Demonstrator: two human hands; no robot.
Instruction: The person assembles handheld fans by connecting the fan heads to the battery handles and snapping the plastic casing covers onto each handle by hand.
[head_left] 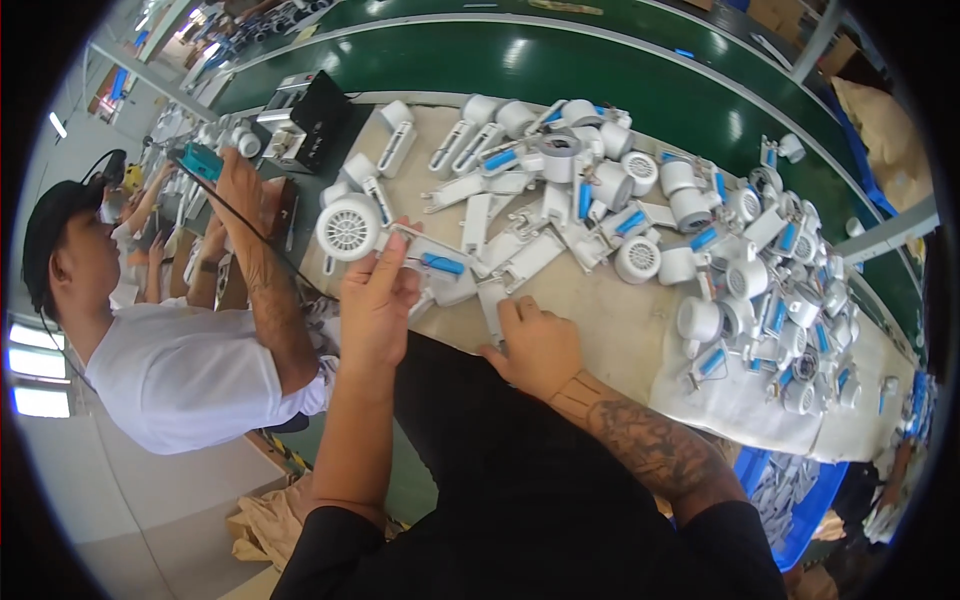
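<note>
A white grille-faced unit is held above the near left part of the counter, pinched between the thumb and fingers of the left hand. Its round head is carried to the left of the fingertips; an open frame with a blue cylinder appears to be extended to their right. The step in hand may be judged as the holding up of a single unit. For the next move, a steady grip seems to be called for, since the bulkier head could be tipped. The right hand is laid at the near edge, its fingers partly bent beside a slender white part; whether it is closed on that part cannot be told.

To the right, a heap of similar white units is spread over the matt beige surface; smooth, plastic-looking drums, pierced radial grilles and long trough-like arms can be distinguished. Beyond, a glossy green belt is seen. At left, a teal tool is held by a co-worker near a black box-shaped apparatus. At lower right, pale pieces are contained in a blue bin.
</note>
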